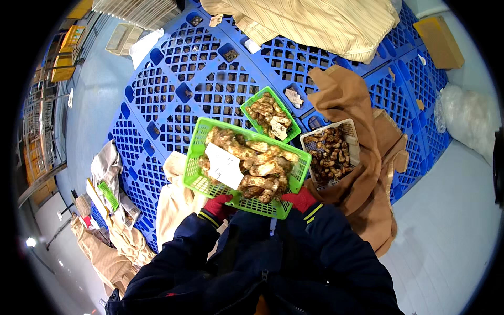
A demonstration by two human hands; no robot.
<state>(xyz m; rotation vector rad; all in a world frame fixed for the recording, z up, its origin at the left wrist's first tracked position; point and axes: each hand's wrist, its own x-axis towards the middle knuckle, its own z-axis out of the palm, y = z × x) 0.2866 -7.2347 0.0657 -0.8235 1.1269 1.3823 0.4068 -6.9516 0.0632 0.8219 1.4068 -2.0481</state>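
A green plastic basket [195, 167] is held up level in front of my body. My left hand [218, 206], in a red glove, is closed on its near left edge. At its near right corner my right hand [303, 200], gloved in red too, grips the rim. Both hands' fingertips are partly hidden by the basket. Inside lie thick, knobbly cream-and-brown pieces [268, 167]; whether roots or mushrooms I cannot tell. A white paper slip [224, 166] rests on them. Just beyond stands a smaller green basket [292, 128] of similar pieces, with its own slip [278, 128].
Blue plastic pallets [210, 97] cover the floor ahead. A white basket [353, 137] of small dark pieces stands at the right, beside a crumpled brown cloth [362, 202]. Striped cloth [315, 23] lies at the far side. A cardboard box [440, 42] stands far right.
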